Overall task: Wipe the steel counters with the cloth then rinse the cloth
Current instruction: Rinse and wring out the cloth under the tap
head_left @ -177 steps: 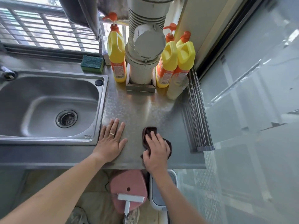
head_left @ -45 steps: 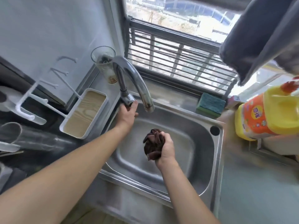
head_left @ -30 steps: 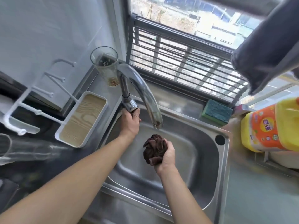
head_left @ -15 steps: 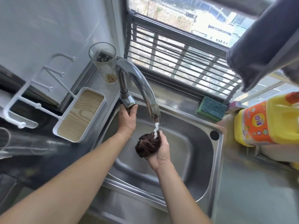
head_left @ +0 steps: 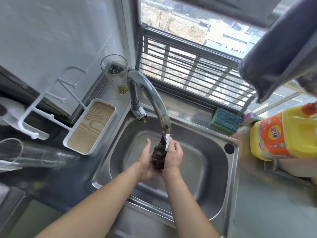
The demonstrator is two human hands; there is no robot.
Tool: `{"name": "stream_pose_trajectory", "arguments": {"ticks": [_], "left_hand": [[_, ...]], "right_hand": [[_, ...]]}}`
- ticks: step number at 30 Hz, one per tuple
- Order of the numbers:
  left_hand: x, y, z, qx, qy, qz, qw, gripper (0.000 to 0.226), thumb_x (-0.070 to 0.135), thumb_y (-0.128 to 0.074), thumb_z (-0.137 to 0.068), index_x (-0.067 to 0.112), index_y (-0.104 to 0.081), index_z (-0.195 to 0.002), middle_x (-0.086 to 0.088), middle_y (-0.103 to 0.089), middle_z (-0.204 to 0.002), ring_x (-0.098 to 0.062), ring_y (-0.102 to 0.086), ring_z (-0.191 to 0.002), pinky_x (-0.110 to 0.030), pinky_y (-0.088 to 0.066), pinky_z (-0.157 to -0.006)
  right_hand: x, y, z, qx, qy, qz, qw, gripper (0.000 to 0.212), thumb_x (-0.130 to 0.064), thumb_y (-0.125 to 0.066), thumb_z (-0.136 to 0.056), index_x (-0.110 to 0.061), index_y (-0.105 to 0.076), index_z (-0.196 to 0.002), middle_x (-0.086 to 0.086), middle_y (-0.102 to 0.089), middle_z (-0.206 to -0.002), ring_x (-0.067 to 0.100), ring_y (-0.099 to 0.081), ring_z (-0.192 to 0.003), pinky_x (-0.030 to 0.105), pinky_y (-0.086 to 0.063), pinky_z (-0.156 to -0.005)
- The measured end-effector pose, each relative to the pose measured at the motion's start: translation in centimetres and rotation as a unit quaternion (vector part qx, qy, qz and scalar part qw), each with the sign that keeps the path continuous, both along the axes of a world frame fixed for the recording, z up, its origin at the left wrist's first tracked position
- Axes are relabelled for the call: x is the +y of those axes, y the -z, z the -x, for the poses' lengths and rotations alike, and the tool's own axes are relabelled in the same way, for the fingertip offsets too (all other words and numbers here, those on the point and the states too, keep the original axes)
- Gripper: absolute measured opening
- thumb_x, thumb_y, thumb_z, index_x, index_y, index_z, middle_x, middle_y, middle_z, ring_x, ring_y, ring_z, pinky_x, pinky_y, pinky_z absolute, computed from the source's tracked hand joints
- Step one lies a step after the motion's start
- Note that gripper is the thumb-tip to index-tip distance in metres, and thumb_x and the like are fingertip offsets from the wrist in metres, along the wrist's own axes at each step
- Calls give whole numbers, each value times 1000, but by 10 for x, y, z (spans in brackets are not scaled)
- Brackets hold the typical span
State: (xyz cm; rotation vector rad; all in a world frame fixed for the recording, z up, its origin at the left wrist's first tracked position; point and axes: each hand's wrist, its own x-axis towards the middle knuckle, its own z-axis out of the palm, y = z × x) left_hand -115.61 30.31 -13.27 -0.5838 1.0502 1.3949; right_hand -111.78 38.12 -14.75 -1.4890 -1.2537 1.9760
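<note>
A dark brown cloth (head_left: pixel 159 156), bunched and wet, sits between my two hands over the steel sink (head_left: pixel 221 191). Water runs from the curved steel tap (head_left: pixel 151 97) onto its top. My left hand (head_left: pixel 145 159) cups the cloth from the left, thumb raised. My right hand (head_left: pixel 173 155) grips it from the right. The steel counter (head_left: pixel 267 212) lies to the right of the sink.
A glass (head_left: pixel 116 74) stands behind the tap. A white tray with a wood-grain base (head_left: pixel 91 127) and a white rack (head_left: pixel 49 107) lie left. A green sponge (head_left: pixel 226 120) sits on the sill, a yellow detergent bottle (head_left: pixel 284 133) right. A grey towel (head_left: pixel 277 48) hangs above.
My left hand has left the tap base and come to the cloth. The water runs stronger onto the cloth, which both hands now hold.
</note>
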Motion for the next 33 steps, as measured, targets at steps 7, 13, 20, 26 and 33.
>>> {"name": "stream_pose_trajectory", "arguments": {"ticks": [7, 13, 20, 26, 33], "left_hand": [[17, 5, 13, 92, -80, 3, 993, 62, 63, -40, -98, 16, -80, -86, -10, -75, -91, -24, -73, -77, -30, -57, -64], [17, 14, 15, 133, -134, 33, 981, 45, 56, -49, -96, 20, -71, -80, -4, -73, -74, -20, -69, -64, -23, -50, -53], [12, 28, 10, 141, -101, 78, 982, 40, 50, -56, -95, 17, -68, -113, -9, -72, -95, -22, -71, -70, -28, -55, -55], [13, 21, 4, 90, -56, 44, 993, 49, 51, -41, -100, 17, -76, -95, -10, -75, -91, -25, -70, -75, -37, -58, -65], [12, 31, 1, 159, -42, 117, 980, 21, 26, -52, -77, 12, -67, -82, -9, -70, -77, -21, -64, -64, -28, -51, -61]], "right_hand": [[6, 1, -12, -94, -46, -165, 981, 51, -64, -52, -87, -19, -71, -73, -4, -72, -75, 17, -67, -78, 37, -54, -79], [6, -2, -12, -126, -104, -76, 984, 51, -63, -64, -76, -27, -64, -111, -3, -70, -108, 17, -66, -104, 40, -52, -100], [12, -4, -14, -154, -190, -83, 966, 28, -35, -77, -70, -25, -68, -94, -8, -74, -88, 12, -71, -87, 36, -57, -89], [19, -9, -19, -78, -151, -156, 973, 41, -20, -52, -72, -28, -67, -109, -9, -72, -108, 10, -66, -105, 32, -53, -98], [20, 2, -24, -235, -243, -48, 940, 46, -60, -66, -83, -18, -69, -100, 5, -75, -100, 25, -68, -100, 37, -53, -92]]}}
